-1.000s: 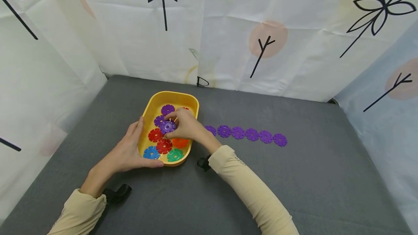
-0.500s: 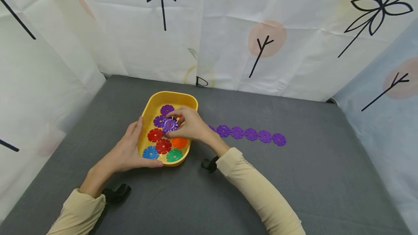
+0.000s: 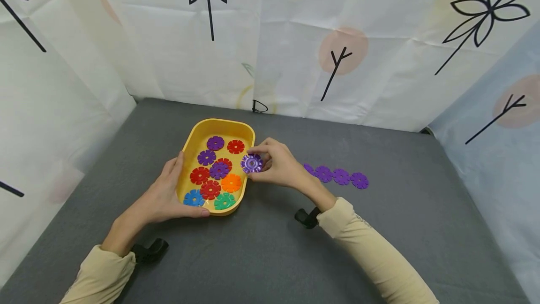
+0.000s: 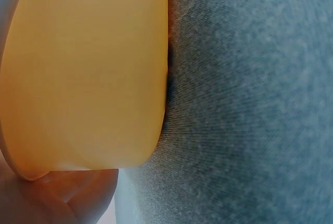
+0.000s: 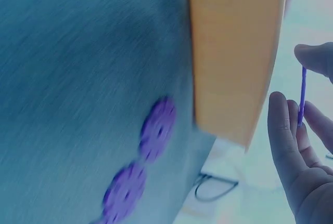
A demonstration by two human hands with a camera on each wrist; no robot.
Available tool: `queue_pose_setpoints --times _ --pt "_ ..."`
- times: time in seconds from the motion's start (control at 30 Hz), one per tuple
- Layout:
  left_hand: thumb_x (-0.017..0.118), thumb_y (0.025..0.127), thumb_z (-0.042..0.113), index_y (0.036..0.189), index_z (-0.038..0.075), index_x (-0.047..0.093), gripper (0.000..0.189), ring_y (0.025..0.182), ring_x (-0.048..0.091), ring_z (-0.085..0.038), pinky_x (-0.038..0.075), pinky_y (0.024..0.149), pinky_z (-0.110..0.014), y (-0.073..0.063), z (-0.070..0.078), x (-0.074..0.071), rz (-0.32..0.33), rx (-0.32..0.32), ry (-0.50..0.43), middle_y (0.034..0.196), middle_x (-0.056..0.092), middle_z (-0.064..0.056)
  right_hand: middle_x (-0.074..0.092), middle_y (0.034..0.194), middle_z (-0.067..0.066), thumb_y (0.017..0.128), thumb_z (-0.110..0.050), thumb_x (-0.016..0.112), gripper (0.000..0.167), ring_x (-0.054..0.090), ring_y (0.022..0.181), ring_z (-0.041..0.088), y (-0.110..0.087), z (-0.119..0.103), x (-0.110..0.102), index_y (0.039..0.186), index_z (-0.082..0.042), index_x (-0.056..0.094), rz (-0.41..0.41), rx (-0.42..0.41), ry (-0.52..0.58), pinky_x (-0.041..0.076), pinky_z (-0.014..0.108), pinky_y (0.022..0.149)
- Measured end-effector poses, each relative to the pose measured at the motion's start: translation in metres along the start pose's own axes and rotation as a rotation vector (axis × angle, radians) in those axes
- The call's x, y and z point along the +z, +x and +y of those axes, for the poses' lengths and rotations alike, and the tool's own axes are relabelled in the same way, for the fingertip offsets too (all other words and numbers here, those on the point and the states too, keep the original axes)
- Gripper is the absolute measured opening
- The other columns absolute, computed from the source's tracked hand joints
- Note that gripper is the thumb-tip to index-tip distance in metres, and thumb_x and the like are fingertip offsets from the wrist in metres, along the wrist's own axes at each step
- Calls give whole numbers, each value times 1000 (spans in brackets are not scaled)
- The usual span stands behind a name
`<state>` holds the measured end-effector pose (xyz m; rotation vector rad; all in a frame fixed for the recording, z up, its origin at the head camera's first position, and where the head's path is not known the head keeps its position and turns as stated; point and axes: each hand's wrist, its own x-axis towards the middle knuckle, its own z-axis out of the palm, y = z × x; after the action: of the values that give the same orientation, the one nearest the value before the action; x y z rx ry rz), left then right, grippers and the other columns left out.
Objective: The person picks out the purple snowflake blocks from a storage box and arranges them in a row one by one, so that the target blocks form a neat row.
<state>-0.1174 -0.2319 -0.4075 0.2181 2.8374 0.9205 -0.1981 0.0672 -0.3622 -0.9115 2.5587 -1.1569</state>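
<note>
My right hand [image 3: 280,163] pinches a purple flower-shaped plastic disc [image 3: 251,163] by its edges, just over the right rim of the yellow tray [image 3: 191,140]. Edge-on, the same disc [image 5: 303,96] shows between thumb and fingers in the right wrist view. At the tray's near left corner, my left hand [image 3: 162,198] holds the tray, fingers along the left side and thumb along the near edge. Inside lie purple discs [image 3: 215,143], red discs [image 3: 210,190], an orange disc [image 3: 231,183], a blue disc [image 3: 194,198] and a green disc [image 3: 224,201].
Right of the tray, a row of purple discs [image 3: 341,177] lies on the grey tabletop [image 3: 405,210], its left end hidden behind my right hand. A printed cloth [image 3: 291,69] hangs along the back and sides of the table.
My right hand has moved right and lifted the purple disc from inside the tray to its right rim, uncovering the red and purple discs below. My left hand stays on the tray.
</note>
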Motion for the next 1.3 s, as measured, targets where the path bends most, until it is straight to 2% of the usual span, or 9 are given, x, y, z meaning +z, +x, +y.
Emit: queue_pose_setpoints --times 0.3,0.6,0.77,1.0,1.17,1.3 --pt "85 67 66 163 10 -15 149 134 37 -43 50 104 -64 1 0 1 -4 1 -4 162 13 -25 59 107 17 81 -12 85 48 64 88 23 -44 34 -33 125 -1 71 78 36 -97 64 37 78" --pt "85 67 65 163 10 -15 149 134 37 -44 51 103 -63 1 0 1 -4 -1 -1 161 14 -26 62 105 20 81 -9 86 46 66 85 24 -91 80 -70 122 5 70 153 110 -199 61 23 70" --pt "85 67 66 163 10 -15 149 134 37 -43 51 103 -63 1 -1 1 -3 -7 2 161 14 -26 64 105 21 81 -14 86 47 67 85 26 -119 103 -93 122 4 70 209 193 -303 55 20 66" --pt "85 66 67 163 8 -13 150 133 38 -43 53 101 -61 1 -2 3 3 -10 9 160 16 -26 64 110 26 82 -19 85 50 67 87 30 -150 130 -117 124 4 70 260 316 -369 49 26 66" --pt "85 66 66 163 9 -13 150 133 38 -43 52 102 -62 0 -2 3 6 -8 8 160 16 -25 63 113 29 83 -20 85 51 68 90 35 -164 145 -127 124 7 69 270 369 -392 51 32 69" --pt "85 67 66 163 10 -14 149 134 37 -43 52 102 -62 0 -2 2 4 -5 5 161 15 -25 63 115 32 83 -21 85 53 69 91 38 -170 153 -131 124 9 68 263 405 -412 55 42 72"
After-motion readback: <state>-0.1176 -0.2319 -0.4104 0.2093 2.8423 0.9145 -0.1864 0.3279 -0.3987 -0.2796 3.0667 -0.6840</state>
